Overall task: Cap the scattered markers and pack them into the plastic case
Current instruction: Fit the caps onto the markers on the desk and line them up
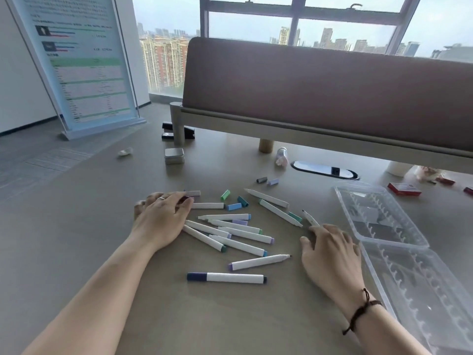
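Note:
Several white markers (235, 234) lie scattered in the middle of the table, most without caps. One capped marker (226, 277) with a dark blue cap lies nearest me. Loose caps lie beyond them: green (225, 195), blue (234, 206), teal (242, 201), grey (261, 179) and lilac (273, 181). My left hand (161, 216) rests flat, its fingertips on a dark cap and a marker (207, 205). My right hand (330, 252) lies on the table with its fingertips touching an uncapped marker (310, 218). The clear plastic case (389, 242) lies open at the right, with nothing in it.
A padded desk divider (327, 90) runs across the back. A small metal tin (174, 155), a stapler (178, 131), a small bottle (281, 156) and a cable port (325, 169) sit behind the markers. Red boxes (404, 189) lie at the far right.

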A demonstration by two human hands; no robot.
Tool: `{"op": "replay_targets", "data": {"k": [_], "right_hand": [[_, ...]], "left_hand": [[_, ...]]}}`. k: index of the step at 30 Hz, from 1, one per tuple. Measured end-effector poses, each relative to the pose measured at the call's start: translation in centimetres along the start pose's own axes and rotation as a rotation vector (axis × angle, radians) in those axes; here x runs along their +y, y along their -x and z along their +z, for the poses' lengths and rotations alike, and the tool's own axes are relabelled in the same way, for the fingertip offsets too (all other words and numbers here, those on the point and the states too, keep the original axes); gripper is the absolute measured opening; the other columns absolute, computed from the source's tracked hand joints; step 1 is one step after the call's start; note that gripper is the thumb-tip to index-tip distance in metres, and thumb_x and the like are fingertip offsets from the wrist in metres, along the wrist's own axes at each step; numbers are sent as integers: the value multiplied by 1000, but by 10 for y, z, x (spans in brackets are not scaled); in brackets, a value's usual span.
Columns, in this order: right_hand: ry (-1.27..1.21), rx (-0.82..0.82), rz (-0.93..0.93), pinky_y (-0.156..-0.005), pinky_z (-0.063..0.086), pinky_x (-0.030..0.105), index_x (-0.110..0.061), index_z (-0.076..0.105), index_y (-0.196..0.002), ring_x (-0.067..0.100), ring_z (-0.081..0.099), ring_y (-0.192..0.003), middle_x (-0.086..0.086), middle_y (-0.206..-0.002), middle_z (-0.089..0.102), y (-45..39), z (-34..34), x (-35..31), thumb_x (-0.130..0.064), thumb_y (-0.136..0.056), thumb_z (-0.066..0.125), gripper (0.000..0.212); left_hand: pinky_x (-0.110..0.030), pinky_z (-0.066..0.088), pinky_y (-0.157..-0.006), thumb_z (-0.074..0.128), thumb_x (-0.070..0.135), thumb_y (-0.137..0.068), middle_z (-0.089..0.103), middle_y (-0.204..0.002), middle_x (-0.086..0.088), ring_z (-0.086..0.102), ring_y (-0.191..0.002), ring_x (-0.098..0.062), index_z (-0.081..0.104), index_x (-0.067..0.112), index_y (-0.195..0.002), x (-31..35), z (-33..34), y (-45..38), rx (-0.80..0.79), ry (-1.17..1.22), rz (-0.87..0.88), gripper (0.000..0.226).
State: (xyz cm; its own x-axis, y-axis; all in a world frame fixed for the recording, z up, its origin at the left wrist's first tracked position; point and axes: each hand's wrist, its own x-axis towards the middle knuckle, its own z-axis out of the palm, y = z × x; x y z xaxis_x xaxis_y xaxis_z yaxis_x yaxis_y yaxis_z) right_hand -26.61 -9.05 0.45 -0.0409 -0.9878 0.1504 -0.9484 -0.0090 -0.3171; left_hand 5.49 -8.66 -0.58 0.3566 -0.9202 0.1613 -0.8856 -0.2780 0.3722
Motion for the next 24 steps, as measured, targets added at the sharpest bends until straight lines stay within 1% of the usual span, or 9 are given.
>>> {"op": "replay_targets", "data": {"k": [3, 5, 8, 12, 16, 18, 20, 22, 24], "right_hand": [[2, 1, -64, -101, 37, 38, -26, 65, -119, 23, 49, -120, -4, -128, 57, 4, 2, -1, -31, -98, 46, 29], [-22, 13, -107, -97, 41, 37, -25, 68, -116, 23, 52, -115, -3, -122, 60, 4, 2, -1, -24, -97, 47, 28], [-93, 32, -134, -92, 44, 34, -22, 72, -112, 25, 56, -109, 0, -116, 63, 6, 3, 2, -15, -94, 51, 28], [-181, 61, -102, -81, 43, 29, -18, 70, -110, 25, 61, -104, 1, -109, 66, 8, -1, 4, -13, -93, 54, 24], [-268, 85, -84, -73, 45, 29, -18, 64, -105, 23, 63, -90, -1, -97, 68, 9, -3, 3, -6, -84, 57, 25], [-404, 102, -72, -66, 45, 23, -20, 62, -100, 13, 63, -82, -7, -90, 67, 11, -7, 1, -6, -82, 62, 23], [-573, 112, -57, -61, 42, 12, -26, 62, -94, 2, 61, -73, -12, -85, 67, 14, -13, -3, -8, -81, 67, 22], [-783, 78, -22, -58, 47, 17, -26, 63, -90, 4, 61, -63, -8, -80, 71, 17, -19, -10, -6, -81, 71, 23], [-1065, -72, 64, -52, 48, 22, -15, 65, -95, 11, 58, -54, 0, -77, 74, 23, -23, -17, 0, -83, 71, 20]], "left_hand": [[-40, 21, -108, 27, 50, -102, 65, -128, 12, 40, -133, -18, 68, 42, -114, 2, -1, -1, 39, 74, -5, 43], [-40, 25, -103, 28, 44, -103, 69, -119, 11, 47, -126, -19, 71, 43, -104, 3, -2, 0, 53, 98, -1, 43], [-37, 27, -97, 39, 35, -101, 70, -114, 14, 52, -121, -19, 73, 37, -92, 7, -4, 3, 93, 98, 12, 35], [-31, 22, -90, 50, 26, -98, 70, -115, 16, 54, -119, -18, 76, 32, -93, 10, -4, 7, 121, 67, 29, 27], [-32, 27, -89, 57, 26, -95, 76, -100, 9, 62, -106, -22, 79, 31, -87, 15, -9, 13, 175, 80, -6, 24], [-32, 32, -86, 60, 27, -92, 77, -91, 3, 64, -99, -27, 80, 29, -85, 18, -12, 17, 200, 79, -22, 21], [-33, 38, -84, 63, 25, -90, 77, -85, 0, 66, -93, -30, 80, 27, -82, 20, -14, 21, 209, 74, -14, 19], [-35, 43, -86, 64, 20, -87, 77, -85, -1, 66, -92, -31, 80, 27, -82, 21, -14, 23, 189, 90, -11, 18], [-36, 43, -91, 62, 16, -84, 77, -90, 1, 66, -95, -30, 80, 29, -84, 22, -15, 25, 170, 101, -31, 22]]}}
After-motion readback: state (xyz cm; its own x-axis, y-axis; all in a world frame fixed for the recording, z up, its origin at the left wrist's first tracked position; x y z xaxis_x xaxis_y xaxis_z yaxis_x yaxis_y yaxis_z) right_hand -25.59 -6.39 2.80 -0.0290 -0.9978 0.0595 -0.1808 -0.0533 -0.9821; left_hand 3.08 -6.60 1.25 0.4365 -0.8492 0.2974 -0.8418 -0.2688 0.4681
